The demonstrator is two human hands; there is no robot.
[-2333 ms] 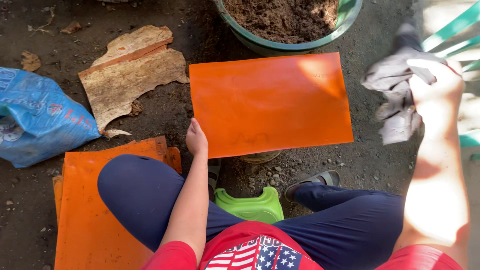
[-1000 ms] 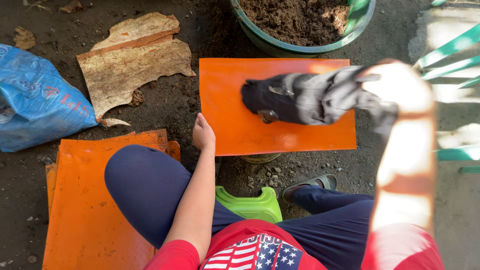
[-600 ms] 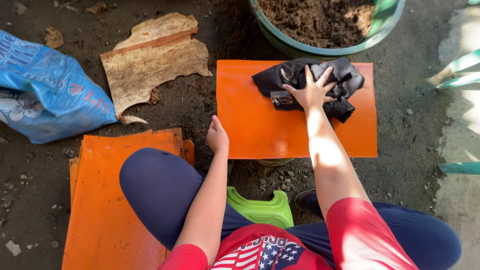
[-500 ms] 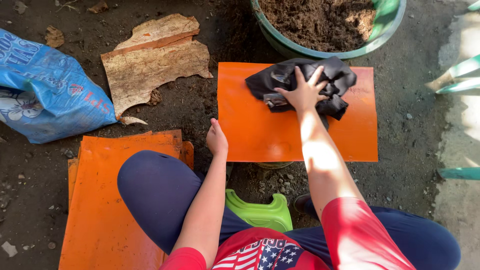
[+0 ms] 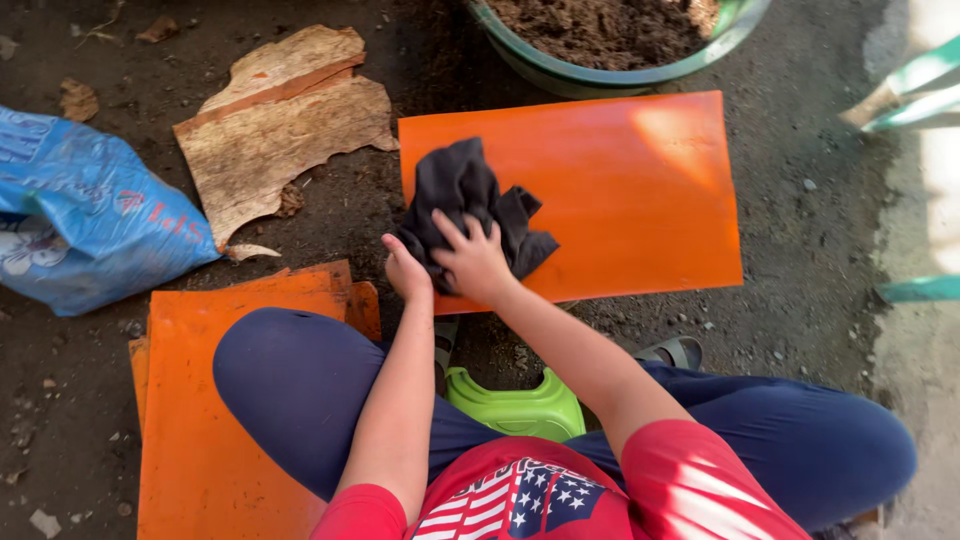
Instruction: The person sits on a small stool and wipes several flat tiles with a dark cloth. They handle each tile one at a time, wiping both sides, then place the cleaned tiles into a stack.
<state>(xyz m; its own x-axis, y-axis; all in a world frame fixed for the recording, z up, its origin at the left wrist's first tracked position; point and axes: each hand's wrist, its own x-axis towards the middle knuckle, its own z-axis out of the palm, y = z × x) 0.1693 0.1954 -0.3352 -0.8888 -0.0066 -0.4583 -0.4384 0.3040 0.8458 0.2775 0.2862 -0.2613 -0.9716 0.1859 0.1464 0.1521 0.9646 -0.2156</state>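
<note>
An orange flat sheet (image 5: 620,190) lies on the dirt ground in front of me. A dark crumpled cloth (image 5: 465,195) rests on its near left part. My right hand (image 5: 472,262) presses down on the cloth with spread fingers. My left hand (image 5: 405,270) grips the near left edge of the orange sheet, touching the cloth's corner. I sit low on a green stool (image 5: 520,405), knees apart in dark blue trousers.
A green basin of soil (image 5: 620,75) stands just beyond the sheet. Pieces of bark-like board (image 5: 285,130) lie at far left, beside a blue plastic sack (image 5: 80,215). A stack of orange sheets (image 5: 215,440) lies by my left leg. Green chair legs (image 5: 915,80) stand at right.
My right hand brought the cloth in from the right, set it on the sheet's far side, then dragged it across to the near left corner. The left hand stayed at the sheet's edge.
</note>
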